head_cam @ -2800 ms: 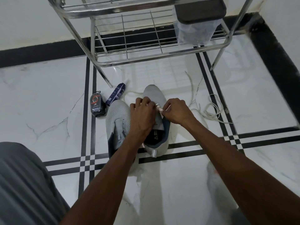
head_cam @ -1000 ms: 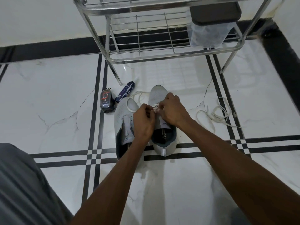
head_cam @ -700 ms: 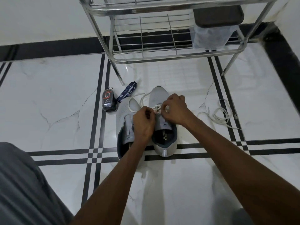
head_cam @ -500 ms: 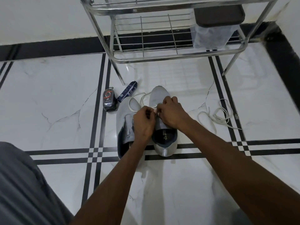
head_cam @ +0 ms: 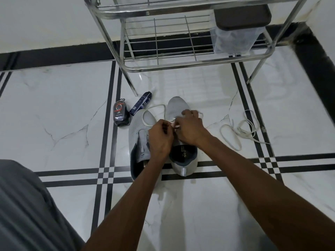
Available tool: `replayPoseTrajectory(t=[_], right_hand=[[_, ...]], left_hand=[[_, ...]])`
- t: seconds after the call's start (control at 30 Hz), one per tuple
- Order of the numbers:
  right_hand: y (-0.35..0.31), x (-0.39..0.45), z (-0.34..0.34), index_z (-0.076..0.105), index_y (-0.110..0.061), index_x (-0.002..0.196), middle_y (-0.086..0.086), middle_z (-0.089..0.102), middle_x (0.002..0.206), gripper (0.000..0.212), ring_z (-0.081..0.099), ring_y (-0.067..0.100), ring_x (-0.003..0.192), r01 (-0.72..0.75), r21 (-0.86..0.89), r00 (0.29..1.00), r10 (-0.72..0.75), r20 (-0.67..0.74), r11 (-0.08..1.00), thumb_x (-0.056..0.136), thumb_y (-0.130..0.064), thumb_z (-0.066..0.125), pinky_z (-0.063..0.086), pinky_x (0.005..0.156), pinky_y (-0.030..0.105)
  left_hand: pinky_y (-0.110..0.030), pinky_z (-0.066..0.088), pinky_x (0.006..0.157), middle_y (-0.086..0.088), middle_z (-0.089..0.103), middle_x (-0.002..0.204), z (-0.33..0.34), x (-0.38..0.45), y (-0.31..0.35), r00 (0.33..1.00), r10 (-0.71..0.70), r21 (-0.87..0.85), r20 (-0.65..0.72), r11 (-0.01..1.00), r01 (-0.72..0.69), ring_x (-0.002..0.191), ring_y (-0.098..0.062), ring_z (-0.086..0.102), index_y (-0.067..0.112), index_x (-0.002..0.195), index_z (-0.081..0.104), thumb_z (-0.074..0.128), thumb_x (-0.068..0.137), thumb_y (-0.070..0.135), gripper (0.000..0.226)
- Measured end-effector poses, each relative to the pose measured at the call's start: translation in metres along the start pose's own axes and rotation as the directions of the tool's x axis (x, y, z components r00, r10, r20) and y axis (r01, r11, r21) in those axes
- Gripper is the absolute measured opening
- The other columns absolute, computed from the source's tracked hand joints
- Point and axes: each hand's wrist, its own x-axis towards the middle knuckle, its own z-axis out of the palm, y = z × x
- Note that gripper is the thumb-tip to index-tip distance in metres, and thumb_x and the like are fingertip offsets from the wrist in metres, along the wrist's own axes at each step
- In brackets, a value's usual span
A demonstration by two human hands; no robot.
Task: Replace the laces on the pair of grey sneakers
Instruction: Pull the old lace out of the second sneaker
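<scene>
Grey sneakers [head_cam: 178, 113] stand side by side on the floor [head_cam: 63, 115], toes toward the rack [head_cam: 181, 57], near the black stripes. Lacing of the right-hand shoe looks under way: the left hand [head_cam: 160, 137] and right hand [head_cam: 190, 128], both curled, pinch the white lace [head_cam: 154, 106] over its eyelets. Next, the tip likely needs feeding through an eyelet and pulling snug. Compared with a moment ago, the hands have barely shifted, while the lace loop over the toes now lies wider. Another lace [head_cam: 241, 130] lies to the right.
</scene>
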Motion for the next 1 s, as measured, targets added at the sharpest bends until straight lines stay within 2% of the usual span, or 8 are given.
replayPoseTrajectory(t=[0.13,0.23,0.3,0.4,0.53,0.73,0.87,1.0], right_hand=[[0.012,0.006,-0.003,0.071,-0.010,0.113,0.013,0.050,0.126,0.030,0.044,0.034,0.121,-0.043,0.099,0.982,0.060,-0.178,0.994,0.095,-0.021,0.050,0.042,0.097,0.038],[0.049,0.014,-0.035,0.068,-0.002,0.110,0.019,0.046,0.130,0.025,0.048,0.037,0.116,-0.284,0.334,0.794,0.416,-0.443,0.898,0.097,-0.014,0.051,0.047,0.095,0.040],[0.062,0.009,-0.048,0.060,-0.005,0.126,0.018,0.036,0.143,0.034,0.040,0.037,0.127,-0.377,0.345,0.780,0.496,-0.383,0.860,0.095,-0.021,0.059,0.045,0.100,0.046],[0.050,0.002,-0.040,0.049,-0.009,0.136,0.016,0.039,0.141,0.065,0.040,0.037,0.130,-0.386,0.280,0.867,0.450,-0.215,0.879,0.086,-0.043,0.070,0.045,0.100,0.048],[0.017,0.001,-0.009,0.062,-0.013,0.090,0.009,0.066,0.092,0.045,0.067,0.032,0.092,-0.334,0.281,0.942,0.330,0.064,0.900,0.073,-0.054,0.069,0.047,0.064,0.031],[0.032,-0.007,-0.005,0.071,-0.006,0.089,0.010,0.069,0.086,0.015,0.066,0.031,0.084,-0.296,0.268,0.954,0.297,0.039,0.917,0.086,-0.014,0.059,0.036,0.056,0.024],[0.023,-0.005,-0.007,0.074,-0.011,0.083,0.007,0.068,0.078,0.016,0.062,0.027,0.071,-0.246,0.230,0.967,0.222,0.126,0.942,0.086,-0.021,0.062,0.036,0.051,0.024],[0.023,-0.004,-0.009,0.053,-0.019,0.057,0.002,0.053,0.060,0.034,0.057,0.026,0.063,-0.244,0.208,0.967,0.221,0.127,0.947,0.087,-0.031,0.064,0.032,0.049,0.025]], left_hand=[[-0.022,0.051,0.073,0.006,0.068,0.083,-0.003,0.000,-0.001,1.000,-0.003,0.002,-0.004,1.000,0.003,0.077,-0.005,0.063,0.012,0.095,0.069,0.067,0.096,0.025,0.013],[-0.029,0.054,0.076,0.006,0.068,0.083,-0.002,0.000,0.000,1.000,-0.001,0.007,-0.019,1.000,0.001,0.078,-0.009,0.064,0.014,0.095,0.067,0.066,0.097,0.025,0.012],[-0.035,0.056,0.077,0.004,0.070,0.085,-0.002,-0.002,-0.002,1.000,0.014,0.027,-0.027,1.000,-0.013,0.080,-0.012,0.065,0.014,0.095,0.067,0.064,0.097,0.025,0.012],[-0.033,0.053,0.074,0.003,0.068,0.084,0.002,-0.005,-0.001,0.999,0.042,0.079,-0.003,0.996,-0.042,0.077,-0.013,0.064,0.015,0.094,0.065,0.067,0.094,0.031,0.016],[-0.033,0.050,0.072,-0.001,0.066,0.086,0.004,-0.001,0.003,0.995,0.097,0.157,0.036,0.982,-0.101,0.077,-0.018,0.062,0.013,0.100,0.066,0.071,0.091,0.032,0.022],[-0.035,0.044,0.068,-0.009,0.059,0.092,-0.006,0.007,-0.008,0.988,0.155,0.202,0.022,0.967,-0.156,0.078,-0.023,0.058,0.010,0.096,0.065,0.062,0.089,0.009,0.008],[-0.043,0.044,0.079,-0.013,0.055,0.112,0.004,0.007,0.005,0.939,0.298,0.431,0.169,0.835,-0.342,0.102,-0.032,0.048,0.012,0.109,0.067,0.060,0.078,0.000,0.034],[-0.045,0.046,0.078,-0.011,0.057,0.111,0.010,0.013,0.009,0.901,0.364,0.536,0.236,0.725,-0.433,0.100,-0.033,0.049,0.011,0.101,0.070,0.069,0.084,0.016,0.018]])
